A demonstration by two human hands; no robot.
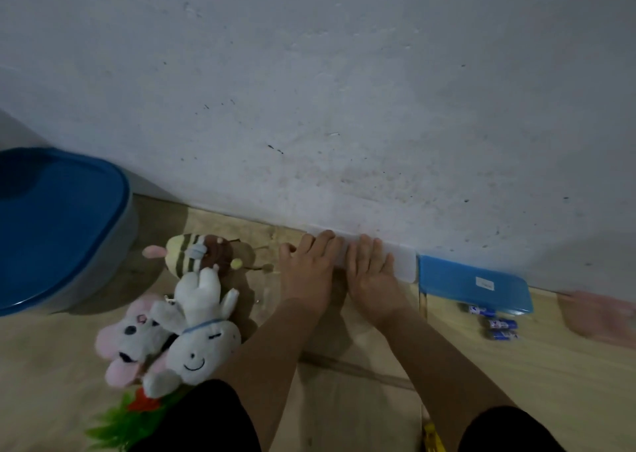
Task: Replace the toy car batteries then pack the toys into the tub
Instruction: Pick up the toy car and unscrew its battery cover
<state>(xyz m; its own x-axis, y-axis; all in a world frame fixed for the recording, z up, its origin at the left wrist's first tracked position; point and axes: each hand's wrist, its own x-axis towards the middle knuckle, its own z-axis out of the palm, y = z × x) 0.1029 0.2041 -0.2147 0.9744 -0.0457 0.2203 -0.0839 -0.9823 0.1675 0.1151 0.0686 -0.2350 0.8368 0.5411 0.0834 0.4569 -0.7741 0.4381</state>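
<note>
The batteries [495, 322] are three small blue and white tubes. They lie close together on the wooden floor [378, 400], on the right, just in front of a flat blue lid [471, 284] with a small white sticker. The picture is blurry there, so the words on them cannot be read.

The tub [103, 245] is big and grey with a blue lid on top. It sits far left, by the wall [309, 90].

The soft toys lie in a heap between the tub and the arms: a striped bee [192, 253], a white bunny [203, 331] and a pink and white bunny [127, 341]. A green fuzzy toy [120, 424] pokes out at the bottom.

Both hands lie flat with straight fingers. The left hand [306, 272] and right hand [371, 276] are side by side, fingertips on a white flat piece [402, 262] at the bottom of the wall. They hold nothing.
</note>
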